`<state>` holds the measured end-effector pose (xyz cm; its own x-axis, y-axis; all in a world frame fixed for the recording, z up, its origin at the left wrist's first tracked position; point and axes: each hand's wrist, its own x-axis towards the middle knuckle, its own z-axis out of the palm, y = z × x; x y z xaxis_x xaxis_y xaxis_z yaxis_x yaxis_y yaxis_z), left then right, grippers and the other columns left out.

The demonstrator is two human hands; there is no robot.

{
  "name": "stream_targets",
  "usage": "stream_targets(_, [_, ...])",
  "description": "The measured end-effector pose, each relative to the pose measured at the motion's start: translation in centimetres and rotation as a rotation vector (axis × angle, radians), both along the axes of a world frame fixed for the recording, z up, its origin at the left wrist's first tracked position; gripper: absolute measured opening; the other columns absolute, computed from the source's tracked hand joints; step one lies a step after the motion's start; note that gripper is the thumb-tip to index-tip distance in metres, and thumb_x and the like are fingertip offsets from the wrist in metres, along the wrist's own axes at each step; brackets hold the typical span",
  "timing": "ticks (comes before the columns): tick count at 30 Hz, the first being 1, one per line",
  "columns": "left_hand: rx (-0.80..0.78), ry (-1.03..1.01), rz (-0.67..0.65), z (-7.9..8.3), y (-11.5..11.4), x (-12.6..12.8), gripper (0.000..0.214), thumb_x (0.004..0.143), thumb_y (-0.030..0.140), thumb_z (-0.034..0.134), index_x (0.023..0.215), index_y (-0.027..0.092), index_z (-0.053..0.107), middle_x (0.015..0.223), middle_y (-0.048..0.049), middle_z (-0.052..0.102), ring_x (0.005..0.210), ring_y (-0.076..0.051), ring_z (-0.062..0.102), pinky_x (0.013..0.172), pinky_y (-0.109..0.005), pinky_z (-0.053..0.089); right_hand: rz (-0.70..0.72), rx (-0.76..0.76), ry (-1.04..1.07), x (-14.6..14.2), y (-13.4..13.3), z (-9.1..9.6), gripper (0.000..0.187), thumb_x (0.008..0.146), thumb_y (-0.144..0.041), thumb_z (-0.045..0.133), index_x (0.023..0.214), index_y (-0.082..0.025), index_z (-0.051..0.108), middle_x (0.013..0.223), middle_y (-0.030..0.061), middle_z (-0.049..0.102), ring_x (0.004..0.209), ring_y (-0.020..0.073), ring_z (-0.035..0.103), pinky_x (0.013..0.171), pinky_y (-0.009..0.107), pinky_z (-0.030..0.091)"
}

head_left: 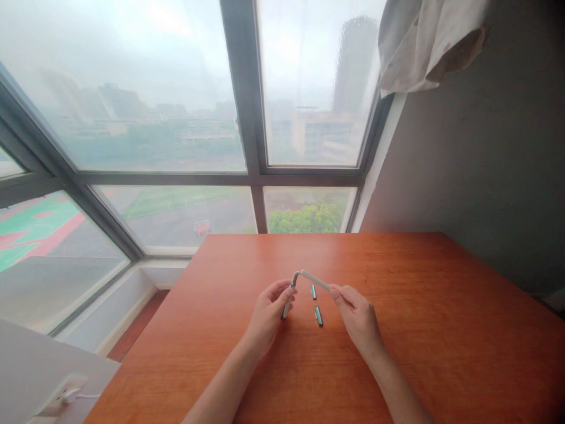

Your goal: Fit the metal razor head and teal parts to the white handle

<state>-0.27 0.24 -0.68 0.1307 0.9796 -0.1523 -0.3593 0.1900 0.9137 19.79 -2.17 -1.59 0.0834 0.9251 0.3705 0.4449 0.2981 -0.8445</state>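
My left hand (268,309) is closed round a slim white and dark grey razor handle (292,281), whose grey neck bends to the right at the top. My right hand (358,315) pinches the lower end of a thin white stick (315,280). The stick slants up to the left, and its far end meets the bent neck; whether the two are joined I cannot tell. On the table between my hands lie two small dark razor cartridges with green strips, the farther cartridge (313,291) and the nearer cartridge (318,316).
The reddish-brown wooden table (441,330) reaches to the window frame (251,178). A grey wall (463,165) is on the right, with a pale cloth (428,47) hanging above. At lower left a white plug (69,394) sits in a socket.
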Motion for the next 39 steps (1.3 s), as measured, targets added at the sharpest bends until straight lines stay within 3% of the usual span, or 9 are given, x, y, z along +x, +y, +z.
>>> stream_targets(27, [0.001, 0.062, -0.046, -0.31, 0.04, 0.06, 0.038, 0.067, 0.04, 0.077, 0.096, 0.016, 0.069, 0.084, -0.0069, 0.067, 0.071, -0.014, 0.057, 0.065, -0.024, 0.045, 0.009, -0.032, 0.034, -0.07, 0.13, -0.22, 0.034, 0.092, -0.042, 0.047, 0.095, -0.017, 0.07, 0.077, 0.0034, 0.063, 0.073, 0.0166, 0.057, 0.064, 0.023, 0.042])
stream_targets(39, [0.007, 0.065, -0.013, 0.31, -0.14, -0.03, 0.039, 0.066, 0.041, 0.077, 0.095, 0.016, 0.069, 0.084, -0.0078, 0.068, 0.07, -0.015, 0.058, 0.066, -0.026, 0.045, -0.034, -0.025, 0.015, 0.03, 0.07, 0.0, 0.039, 0.091, -0.045, 0.046, 0.096, -0.016, 0.071, 0.073, 0.0037, 0.062, 0.068, 0.0166, 0.056, 0.061, 0.024, 0.042])
